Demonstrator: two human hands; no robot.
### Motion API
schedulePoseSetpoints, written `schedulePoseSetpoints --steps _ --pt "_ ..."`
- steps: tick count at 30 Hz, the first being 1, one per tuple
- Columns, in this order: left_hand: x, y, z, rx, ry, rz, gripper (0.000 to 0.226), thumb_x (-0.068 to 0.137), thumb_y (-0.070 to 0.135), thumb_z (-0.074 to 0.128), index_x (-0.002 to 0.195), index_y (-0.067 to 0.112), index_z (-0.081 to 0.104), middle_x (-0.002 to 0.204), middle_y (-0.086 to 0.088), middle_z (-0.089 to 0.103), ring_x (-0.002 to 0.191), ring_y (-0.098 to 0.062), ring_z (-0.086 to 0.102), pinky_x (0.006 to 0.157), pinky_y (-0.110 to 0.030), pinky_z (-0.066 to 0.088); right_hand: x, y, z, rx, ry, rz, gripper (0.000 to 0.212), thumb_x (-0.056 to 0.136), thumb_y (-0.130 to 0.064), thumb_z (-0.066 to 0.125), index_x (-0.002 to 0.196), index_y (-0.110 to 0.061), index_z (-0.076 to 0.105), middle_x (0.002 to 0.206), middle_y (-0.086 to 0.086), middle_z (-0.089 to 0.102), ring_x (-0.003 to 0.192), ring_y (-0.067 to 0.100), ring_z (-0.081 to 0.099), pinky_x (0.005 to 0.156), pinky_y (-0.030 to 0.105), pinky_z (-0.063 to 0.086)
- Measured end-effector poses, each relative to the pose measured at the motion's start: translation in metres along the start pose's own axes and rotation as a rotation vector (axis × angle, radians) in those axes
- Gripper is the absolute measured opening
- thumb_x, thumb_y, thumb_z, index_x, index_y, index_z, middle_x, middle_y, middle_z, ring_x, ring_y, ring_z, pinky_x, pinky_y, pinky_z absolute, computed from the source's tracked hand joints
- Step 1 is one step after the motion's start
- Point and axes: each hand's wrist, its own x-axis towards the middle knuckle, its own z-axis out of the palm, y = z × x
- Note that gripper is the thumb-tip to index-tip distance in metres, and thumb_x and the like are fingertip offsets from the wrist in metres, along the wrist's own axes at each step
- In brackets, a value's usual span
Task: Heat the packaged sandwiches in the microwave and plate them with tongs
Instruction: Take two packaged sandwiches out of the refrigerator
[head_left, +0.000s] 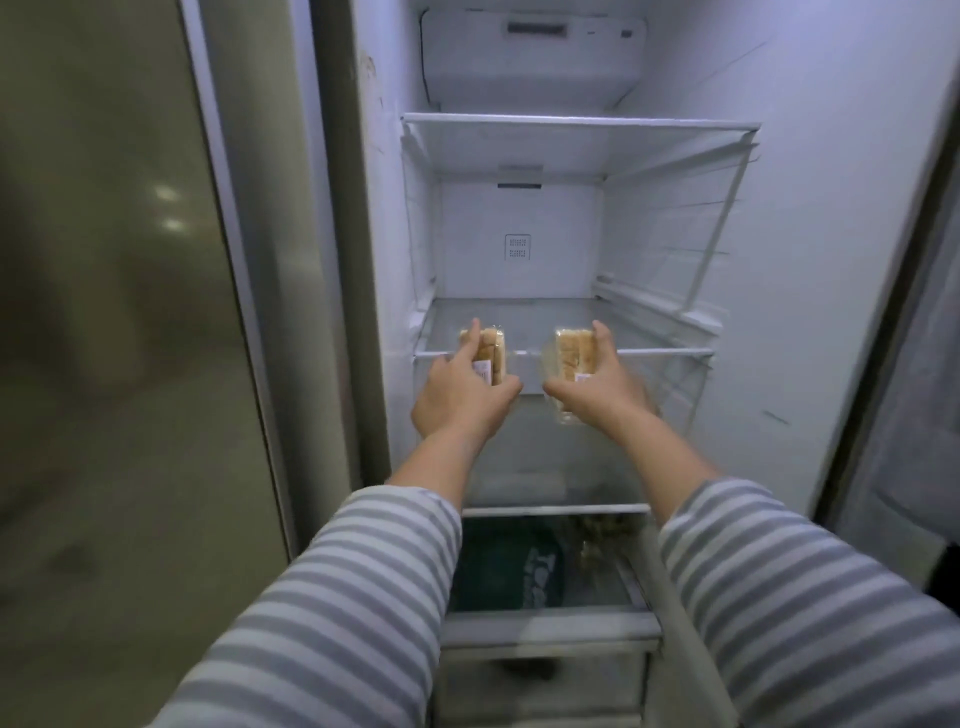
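Clear-wrapped sandwiches (563, 358) gripped, hands (457, 397) at glass shelf (660, 352) edge

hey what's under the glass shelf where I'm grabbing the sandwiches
Under that glass shelf sits another shelf level that looks bare, partly hidden by both forearms. Lower still, a dark green bag lies beneath glass; whatever is beside it is too blurred to identify.
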Motion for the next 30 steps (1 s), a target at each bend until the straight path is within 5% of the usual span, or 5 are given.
schedulePoseSetpoints --steps 12,16,30 --pt "-0.201 -0.058 -0.056 0.07 -0.113 -0.096 0.078 0.081 0.05 0.06 0.147 0.051 0.017 0.13 -0.001 0.047 0.109 -0.022 0.054 0.076 -0.031 0.042 -0.201 0.031 0.014 -0.006 -0.097 0.037 0.098 0.08 -0.047 0.067 0.148 -0.046 -0.003 0.143 0.007 0.045 0.124 0.033 0.048 0.098 0.048 0.039" --pt "-0.242 -0.078 -0.072 0.1 -0.095 -0.166 0.078 0.08 0.052 0.06 0.145 0.053 0.018 0.131 -0.003 0.048 0.111 -0.024 0.055 0.086 -0.034 0.047 -0.241 0.034 0.024 -0.058 -0.182 0.02 0.095 0.081 -0.051 0.064 0.148 -0.047 -0.003 0.136 0.005 0.052 0.116 0.031 0.053 0.087 0.04 0.04" --pt "-0.379 -0.174 -0.175 0.217 0.235 -0.534 0.072 0.082 0.052 0.055 0.144 0.054 0.018 0.13 0.002 0.049 0.113 -0.023 0.055 0.081 -0.031 0.04 -0.367 -0.009 0.113 -0.092 -0.549 -0.171 0.097 0.073 -0.066 0.058 0.139 -0.059 -0.012 0.132 0.002 0.055 0.112 0.031 0.057 0.084 0.039 0.045"
